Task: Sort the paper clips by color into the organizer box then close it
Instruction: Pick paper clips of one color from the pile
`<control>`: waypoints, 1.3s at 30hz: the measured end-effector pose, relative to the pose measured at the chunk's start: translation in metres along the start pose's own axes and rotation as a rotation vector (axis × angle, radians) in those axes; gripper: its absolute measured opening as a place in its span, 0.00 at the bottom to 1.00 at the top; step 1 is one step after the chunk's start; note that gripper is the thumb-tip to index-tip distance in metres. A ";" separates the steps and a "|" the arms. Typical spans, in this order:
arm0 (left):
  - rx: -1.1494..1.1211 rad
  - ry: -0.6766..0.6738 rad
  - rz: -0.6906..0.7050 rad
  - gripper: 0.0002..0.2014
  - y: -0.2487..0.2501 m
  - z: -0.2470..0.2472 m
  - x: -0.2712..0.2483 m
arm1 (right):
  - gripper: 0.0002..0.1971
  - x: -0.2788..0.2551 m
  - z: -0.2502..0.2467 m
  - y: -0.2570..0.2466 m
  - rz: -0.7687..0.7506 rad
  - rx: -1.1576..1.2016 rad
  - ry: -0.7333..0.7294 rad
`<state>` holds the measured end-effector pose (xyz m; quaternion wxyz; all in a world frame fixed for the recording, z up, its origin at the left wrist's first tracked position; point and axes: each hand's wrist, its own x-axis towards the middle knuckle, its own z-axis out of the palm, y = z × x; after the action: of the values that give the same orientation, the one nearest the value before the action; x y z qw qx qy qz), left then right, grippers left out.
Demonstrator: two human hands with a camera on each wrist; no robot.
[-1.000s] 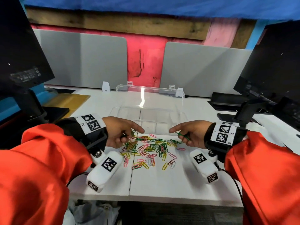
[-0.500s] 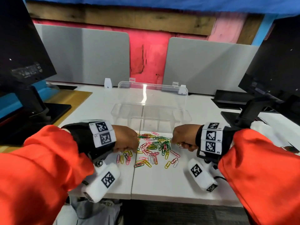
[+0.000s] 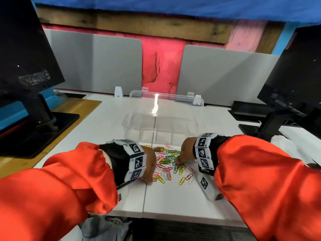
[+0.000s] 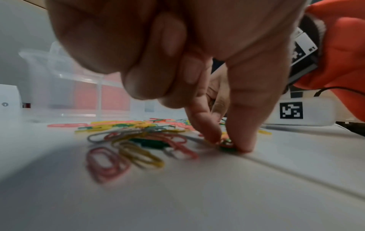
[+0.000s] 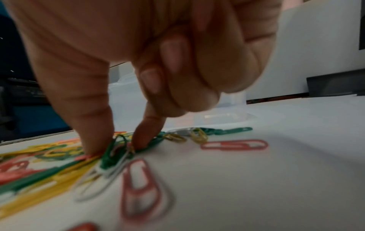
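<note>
A heap of paper clips [image 3: 169,162] in green, yellow, pink, orange and white lies on the white desk in front of the clear organizer box [image 3: 163,126]. The box's lid [image 3: 166,103] stands open at the back. My left hand [image 3: 149,181] is at the heap's left front edge. Its thumb and forefinger pinch a green clip [image 4: 227,144] against the desk. My right hand [image 3: 178,161] is at the heap's right side, with thumb and forefinger closed round a raised green clip [image 5: 113,154]. The other fingers of both hands are curled in.
Two black monitors stand on bases: one at the left [image 3: 26,66], the other at the right [image 3: 298,75]. Grey partition panels [image 3: 97,63] rise behind the box. The desk's front edge [image 3: 173,218] is close below the hands.
Both hands have come back from the box's front edge and dropped onto the heap. Their fingertips now pinch clips on the desk.
</note>
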<state>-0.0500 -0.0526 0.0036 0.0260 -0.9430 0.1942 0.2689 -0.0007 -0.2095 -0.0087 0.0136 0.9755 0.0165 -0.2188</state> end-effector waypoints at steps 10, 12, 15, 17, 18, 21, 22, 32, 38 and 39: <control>-0.040 0.085 0.007 0.03 -0.004 0.007 0.007 | 0.10 -0.019 -0.006 0.006 -0.128 0.116 -0.047; -0.085 0.093 0.007 0.02 -0.006 0.007 0.009 | 0.05 -0.023 -0.005 0.006 -0.192 0.151 -0.052; -0.177 0.115 0.020 0.03 -0.011 0.003 0.009 | 0.09 -0.024 -0.002 0.008 -0.247 0.134 -0.071; -0.265 0.129 0.013 0.03 -0.016 -0.001 0.010 | 0.12 -0.024 -0.001 0.009 -0.263 0.171 -0.115; -0.298 0.129 0.005 0.04 -0.019 -0.002 0.010 | 0.11 -0.025 0.000 0.010 -0.271 0.193 -0.129; -0.325 0.126 -0.035 0.10 -0.024 -0.004 0.015 | 0.11 -0.029 0.002 0.008 -0.326 0.195 -0.101; -0.289 0.139 -0.041 0.10 -0.025 -0.004 0.017 | 0.10 -0.030 0.003 0.007 -0.352 0.179 -0.094; -0.025 0.171 0.041 0.07 -0.011 0.000 0.016 | 0.06 -0.027 0.008 0.000 -0.396 0.002 -0.137; -0.099 -0.018 0.046 0.07 -0.004 0.001 0.018 | 0.12 -0.023 0.004 0.005 -0.347 0.192 -0.169; -0.111 -0.021 0.033 0.06 -0.005 0.002 0.019 | 0.12 -0.024 0.001 0.008 -0.308 0.261 -0.162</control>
<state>-0.0342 -0.0545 -0.0083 -0.0287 -0.9369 0.1941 0.2894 -0.0224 -0.2177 0.0004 -0.1452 0.9342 0.1357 -0.2962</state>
